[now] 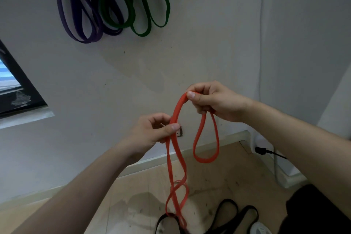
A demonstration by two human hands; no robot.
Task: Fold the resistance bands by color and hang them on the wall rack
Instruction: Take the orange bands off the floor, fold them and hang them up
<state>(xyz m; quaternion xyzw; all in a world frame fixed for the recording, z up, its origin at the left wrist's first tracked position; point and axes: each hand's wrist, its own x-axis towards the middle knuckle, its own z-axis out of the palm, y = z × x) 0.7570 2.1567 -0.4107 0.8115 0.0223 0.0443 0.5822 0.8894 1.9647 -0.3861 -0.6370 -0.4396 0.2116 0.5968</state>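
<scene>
Both pinching the red band (176,112) — left hand (152,129), right hand (210,100); purple bands (85,40), green bands (141,33) on the wall (190,53) above it, black bands (228,201) on the floor (218,173) below.

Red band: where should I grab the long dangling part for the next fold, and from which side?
I'd grip both strands of the red band just above the twist low in the tail. Come from the left with the left hand, sliding down from its present pinch: the right hand holds the top with a loop hanging beneath it, so that side is taken.
</scene>
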